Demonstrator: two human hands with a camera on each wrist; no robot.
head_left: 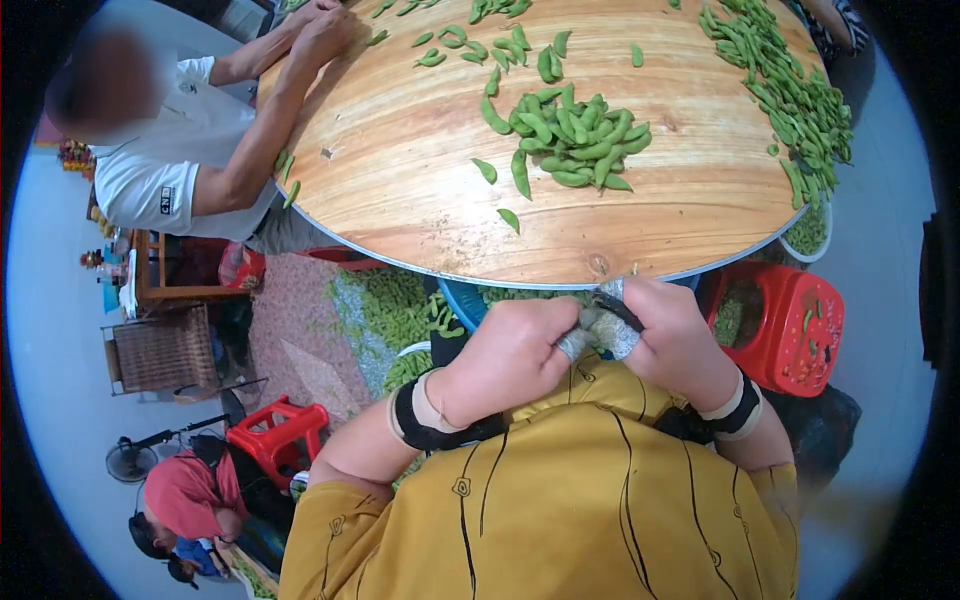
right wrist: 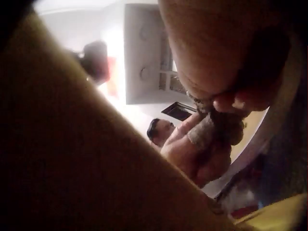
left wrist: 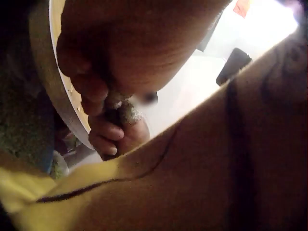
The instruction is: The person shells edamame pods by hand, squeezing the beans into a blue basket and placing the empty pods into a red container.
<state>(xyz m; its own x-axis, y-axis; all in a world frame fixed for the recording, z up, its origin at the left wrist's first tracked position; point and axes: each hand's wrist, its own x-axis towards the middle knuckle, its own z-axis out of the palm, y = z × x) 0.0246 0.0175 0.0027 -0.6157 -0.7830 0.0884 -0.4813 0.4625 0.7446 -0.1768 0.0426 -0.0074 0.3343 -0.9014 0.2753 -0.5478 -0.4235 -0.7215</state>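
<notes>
My left hand and right hand meet in front of the yellow shirt, just off the near edge of the round wooden table. Fingers on both are curled, thumbs close together. Grey wrapping covers the left thumb and right thumb, with a dark strip by the right one. I cannot tell what is between the fingertips. In the left wrist view the right-hand fingers curl beside a grey wrap. Green soybean pods lie heaped on the table beyond my hands.
More pods cover the table's right side. A blue basin stands under the edge, and a white bowl of beans at right. Red stools stand right and left. Another person sits at the table's left, forearms over its edge.
</notes>
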